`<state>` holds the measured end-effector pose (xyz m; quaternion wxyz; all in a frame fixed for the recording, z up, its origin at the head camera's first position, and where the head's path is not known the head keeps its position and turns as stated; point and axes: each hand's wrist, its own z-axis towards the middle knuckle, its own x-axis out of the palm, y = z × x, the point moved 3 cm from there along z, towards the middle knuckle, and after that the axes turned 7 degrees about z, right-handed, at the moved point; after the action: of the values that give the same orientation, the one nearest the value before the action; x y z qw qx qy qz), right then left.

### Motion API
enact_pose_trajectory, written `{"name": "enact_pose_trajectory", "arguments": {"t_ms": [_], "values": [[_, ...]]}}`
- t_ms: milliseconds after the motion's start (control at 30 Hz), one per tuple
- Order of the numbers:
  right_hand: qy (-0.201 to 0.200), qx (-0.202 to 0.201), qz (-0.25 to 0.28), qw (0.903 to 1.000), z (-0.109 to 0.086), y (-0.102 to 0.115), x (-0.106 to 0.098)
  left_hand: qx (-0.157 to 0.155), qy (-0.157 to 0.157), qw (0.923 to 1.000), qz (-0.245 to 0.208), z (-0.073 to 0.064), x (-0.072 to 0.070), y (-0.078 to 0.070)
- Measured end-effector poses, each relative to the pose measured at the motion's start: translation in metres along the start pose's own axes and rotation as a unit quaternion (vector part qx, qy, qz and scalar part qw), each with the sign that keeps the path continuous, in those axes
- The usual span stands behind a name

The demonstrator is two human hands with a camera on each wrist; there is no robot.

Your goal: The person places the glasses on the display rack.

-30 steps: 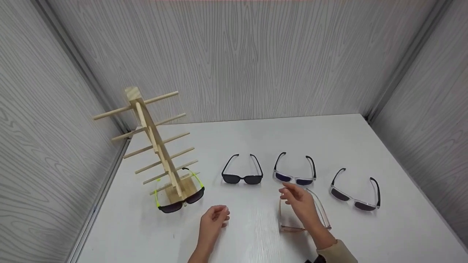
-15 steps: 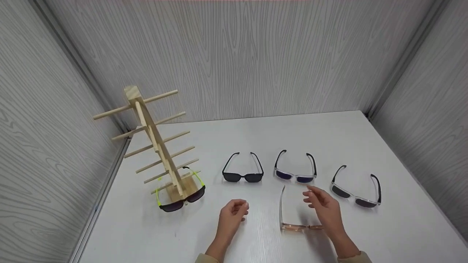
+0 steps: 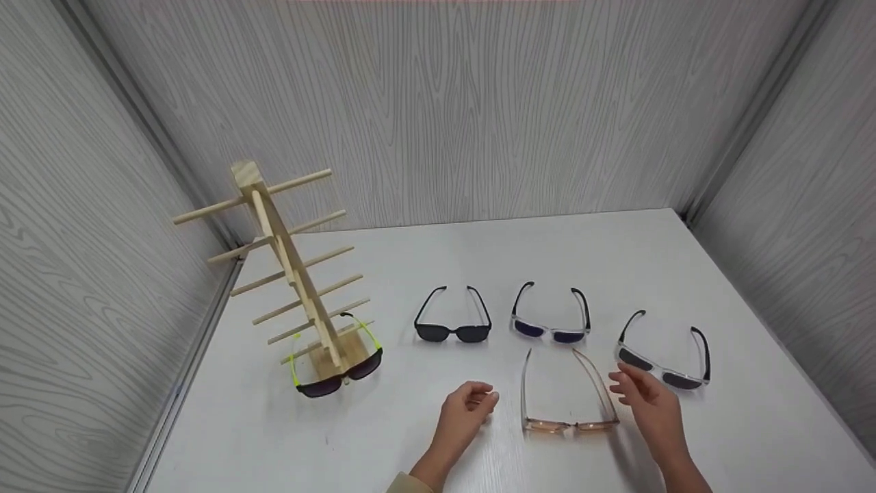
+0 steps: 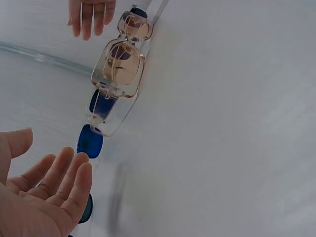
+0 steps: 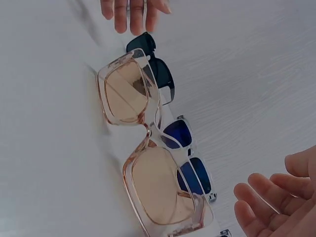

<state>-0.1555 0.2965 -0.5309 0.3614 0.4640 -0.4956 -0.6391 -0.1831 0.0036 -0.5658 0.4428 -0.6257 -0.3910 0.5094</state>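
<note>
Clear-framed glasses with peach-tinted lenses (image 3: 594, 426) stand on the table with both temples spread toward the back. To their left hovers my left hand (image 3: 460, 419), fingers loosely bent and holding nothing. My right hand (image 3: 650, 409) is on their other side, close to the right temple, likewise with nothing in it. In the left wrist view the left palm (image 4: 47, 205) faces up with relaxed fingers apart from the lenses. The right wrist view has the peach lenses (image 5: 158, 185) in the middle and the right fingers (image 5: 261, 200) at the lower right, not touching them.
A wooden rack (image 3: 287, 263) with several pegs stands at the left, neon-yellow sunglasses (image 3: 366, 366) on its lowest level. Behind the hands lie black sunglasses (image 3: 472, 334), blue-lensed sunglasses (image 3: 568, 337) and, farther right, clear-framed dark sunglasses (image 3: 681, 381). Panels (image 3: 438, 109) enclose the table.
Both hands have shifted right. The right hand has moved from above the peach glasses to beyond their right temple, uncovering them; the left hand has come nearer their left side.
</note>
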Motion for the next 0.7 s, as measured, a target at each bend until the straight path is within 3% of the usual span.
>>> {"name": "enact_pose_trajectory", "arguments": {"t_ms": [133,233,433,700], "values": [[-0.02,-0.011,-0.016,0.9996,-0.002,-0.006,-0.014,0.014,0.011,0.9998,0.007,0.0,0.009,-0.002],[-0.028,0.005,-0.022,0.9993,-0.003,-0.011,-0.024,0.013,0.015,0.9997,0.012,0.0,0.014,-0.003],[0.01,0.072,-0.055,0.9959,-0.009,-0.019,-0.034,0.003,0.041,0.9991,0.008,-0.003,0.025,-0.006],[0.048,0.125,-0.06,0.9892,-0.016,-0.032,-0.035,0.014,0.068,0.9976,0.009,-0.005,0.041,-0.003]]}}
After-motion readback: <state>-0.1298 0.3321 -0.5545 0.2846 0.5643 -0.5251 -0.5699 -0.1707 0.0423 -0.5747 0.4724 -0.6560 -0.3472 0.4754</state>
